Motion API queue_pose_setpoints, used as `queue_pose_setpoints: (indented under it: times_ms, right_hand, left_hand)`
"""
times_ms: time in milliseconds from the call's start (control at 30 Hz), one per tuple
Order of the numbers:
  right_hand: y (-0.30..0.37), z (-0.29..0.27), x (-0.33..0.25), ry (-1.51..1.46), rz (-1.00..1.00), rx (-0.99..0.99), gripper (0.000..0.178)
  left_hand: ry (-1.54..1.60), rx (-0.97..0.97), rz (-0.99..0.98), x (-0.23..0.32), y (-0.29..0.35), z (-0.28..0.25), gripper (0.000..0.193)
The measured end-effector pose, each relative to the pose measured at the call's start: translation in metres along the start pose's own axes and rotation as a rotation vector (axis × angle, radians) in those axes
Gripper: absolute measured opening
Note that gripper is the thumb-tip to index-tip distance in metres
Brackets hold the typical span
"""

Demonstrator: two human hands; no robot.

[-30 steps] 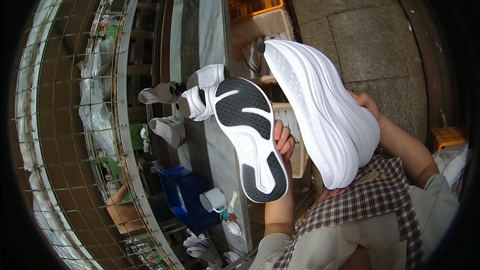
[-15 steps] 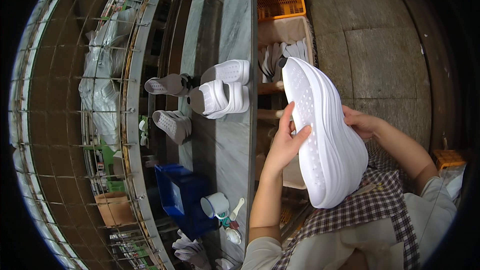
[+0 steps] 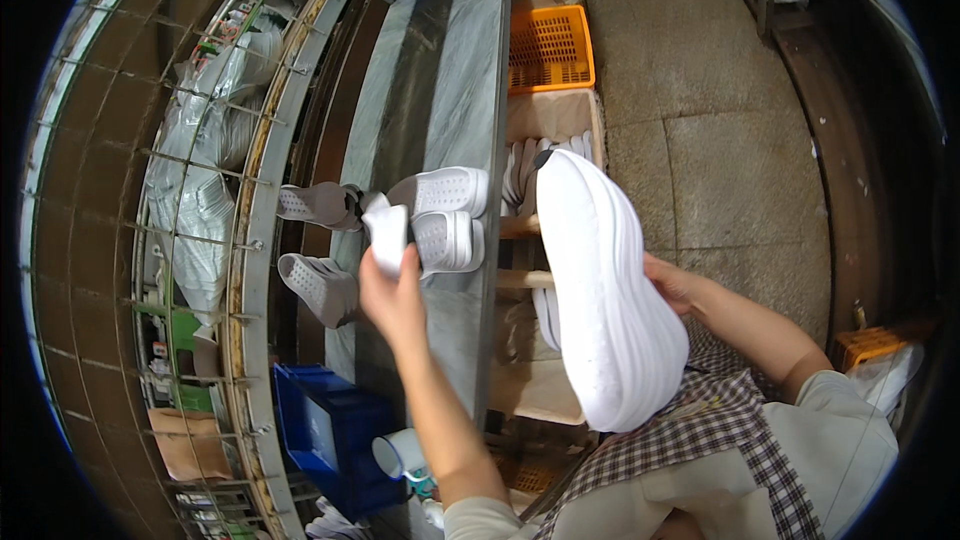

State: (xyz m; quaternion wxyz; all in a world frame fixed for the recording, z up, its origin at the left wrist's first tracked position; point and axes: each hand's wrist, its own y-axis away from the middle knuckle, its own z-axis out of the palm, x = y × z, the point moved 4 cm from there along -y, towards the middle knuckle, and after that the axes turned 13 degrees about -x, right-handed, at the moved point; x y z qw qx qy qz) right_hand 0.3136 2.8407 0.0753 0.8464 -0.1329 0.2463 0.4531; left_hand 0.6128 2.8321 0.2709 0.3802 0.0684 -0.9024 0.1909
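Upright in my right hand is a thick stack of white shoe soles, its fingers closed at the stack's far right edge and partly hidden behind it. My left hand reaches over the grey table and grips a white shoe sole, seen partly edge-on. Just right of it lie a small pile of soles and another sole pile behind that, with rows of small holes. Greyer soles rest beyond the table's left side.
The grey table runs away from me. A blue bin and a white enamel mug stand near its close end. On the right are a lined crate of soles and an orange crate. Wire mesh borders the left.
My left hand has let go of the large stack and moved left to the table, where it now grips a sole. The stack, held by my right hand, has turned and shifted slightly left.
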Motion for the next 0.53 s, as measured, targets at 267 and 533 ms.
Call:
queue_pose_setpoints:
  times_ms: [267,533]
  right_hand:
    - [0.026,-0.013,-0.015,0.001,0.242,-0.103,0.088]
    - [0.053,0.041,0.081,0.142,0.539,-0.344,0.091]
  left_hand:
    - [0.161,-0.233,0.356,0.140,0.228,0.048,0.037]
    - [0.660,-0.313,0.005,0.111,0.400,0.022,0.049]
